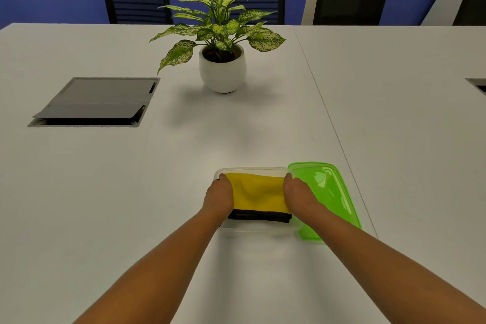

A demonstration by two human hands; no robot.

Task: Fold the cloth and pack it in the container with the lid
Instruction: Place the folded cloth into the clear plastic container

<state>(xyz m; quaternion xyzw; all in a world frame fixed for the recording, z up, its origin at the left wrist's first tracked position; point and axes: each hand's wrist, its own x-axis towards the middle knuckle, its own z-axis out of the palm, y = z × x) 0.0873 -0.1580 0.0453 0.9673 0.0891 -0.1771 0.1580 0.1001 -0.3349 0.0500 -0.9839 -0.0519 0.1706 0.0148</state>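
Note:
A folded cloth [257,193], yellow on top with black layers along its near edge, lies inside a clear plastic container [252,170] on the white table. My left hand [218,197] holds the cloth's left end and my right hand [298,195] holds its right end, both with fingers curled down over the cloth's sides inside the container. A translucent green lid [330,192] lies flat on the table directly right of the container, partly under my right wrist.
A potted plant in a white pot [223,68] stands further back at the centre. A grey cable hatch [96,102] is set into the table at the left. Black chairs [136,0] line the far edge. A table seam [328,113] runs on the right.

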